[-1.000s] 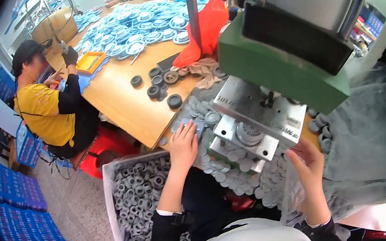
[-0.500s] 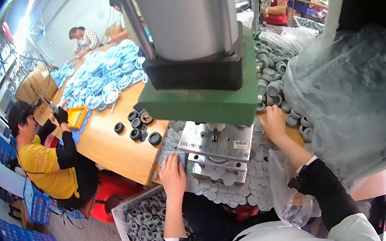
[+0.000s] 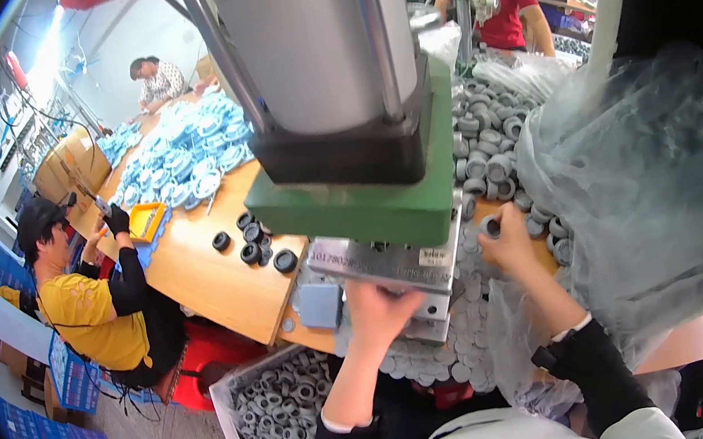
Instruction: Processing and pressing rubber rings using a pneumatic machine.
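Observation:
In front of me a press with a green plate (image 3: pixel 350 212) carries a metal die (image 3: pixel 381 262) under it. My left hand (image 3: pixel 379 313) reaches into the gap below the upper die plate, and its fingertips are hidden there. Left of it lies a small blue-grey block (image 3: pixel 320 305). My right hand (image 3: pixel 514 245), to the right of the die, pinches a grey ring-shaped rubber part (image 3: pixel 491 225) between thumb and fingers. Flat grey discs (image 3: pixel 427 363) lie scattered around the die's base.
A heap of grey ring parts (image 3: pixel 494 139) lies behind my right hand, beside a large clear plastic bag (image 3: pixel 645 176). Several black rings (image 3: pixel 254 238) sit on the wooden table (image 3: pixel 195 270). A bin (image 3: pixel 232 423) of grey rings stands below left. Co-workers are nearby.
My left hand has moved right from the blue-grey block into the die gap. My right hand has come back from the heap's edge with a grey ring. The view has shifted slightly.

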Demonstrator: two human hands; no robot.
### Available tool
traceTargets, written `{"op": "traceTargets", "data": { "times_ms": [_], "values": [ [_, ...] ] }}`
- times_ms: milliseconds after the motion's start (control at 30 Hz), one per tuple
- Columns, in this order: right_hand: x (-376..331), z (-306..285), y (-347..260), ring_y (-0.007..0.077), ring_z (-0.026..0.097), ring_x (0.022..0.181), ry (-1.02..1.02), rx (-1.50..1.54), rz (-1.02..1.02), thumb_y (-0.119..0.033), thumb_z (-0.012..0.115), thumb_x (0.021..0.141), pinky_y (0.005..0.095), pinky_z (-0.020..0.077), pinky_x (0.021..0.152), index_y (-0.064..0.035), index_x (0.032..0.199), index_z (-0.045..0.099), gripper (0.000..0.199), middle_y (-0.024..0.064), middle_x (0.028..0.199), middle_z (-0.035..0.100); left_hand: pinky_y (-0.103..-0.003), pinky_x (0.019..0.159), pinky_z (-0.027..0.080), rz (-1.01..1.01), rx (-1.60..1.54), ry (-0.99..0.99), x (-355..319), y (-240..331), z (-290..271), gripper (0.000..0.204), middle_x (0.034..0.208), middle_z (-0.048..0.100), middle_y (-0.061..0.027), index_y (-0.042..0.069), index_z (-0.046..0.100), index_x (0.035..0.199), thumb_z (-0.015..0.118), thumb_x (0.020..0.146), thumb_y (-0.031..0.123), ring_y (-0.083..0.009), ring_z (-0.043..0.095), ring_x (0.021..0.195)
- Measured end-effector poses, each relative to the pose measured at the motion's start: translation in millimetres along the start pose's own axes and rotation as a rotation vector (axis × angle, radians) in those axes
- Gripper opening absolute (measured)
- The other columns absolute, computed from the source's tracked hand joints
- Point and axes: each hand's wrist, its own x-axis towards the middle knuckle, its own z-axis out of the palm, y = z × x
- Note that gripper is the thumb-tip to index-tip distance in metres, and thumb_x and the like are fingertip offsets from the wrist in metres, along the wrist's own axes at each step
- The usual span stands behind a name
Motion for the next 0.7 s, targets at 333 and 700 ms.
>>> {"op": "traceTargets", "data": {
  "times_ms": [333,700],
  "values": [
    [-82.8,-58.0,-110.9,0.0186,0.059,0.098,-0.242,0.626,-0.272,-0.015,0.077,0.070,0.0313,0.0489,0.080,-0.0008,0.114,0.050,0.053,0.0104,0.108,0.058,-0.042,0.083,0.041,0.095,0.287,0.317,-17.9,-11.4,15.5,0.032,0.081,0.061,-0.0106,0.003,0.061,0.092,0.072,0.063,0.006,-0.0313,0.056,0.078],
    [-73.8,-20.8,-157.5,0.0365,0.061,0.072,-0.260,0.495,-0.292,-0.013,0.075,0.071,0.0376,0.0504,0.063,-0.0021,0.099,0.060,0.034,0.0168,0.082,0.063,-0.052,0.107,0.020,-0.728,1.101,0.567,-264.2,-137.3,-134.2,0.093,0.140,0.024,-0.0293,-0.002,0.034,0.134,0.081,0.063,0.035,-0.0434,0.021,0.132]
  ]
}}
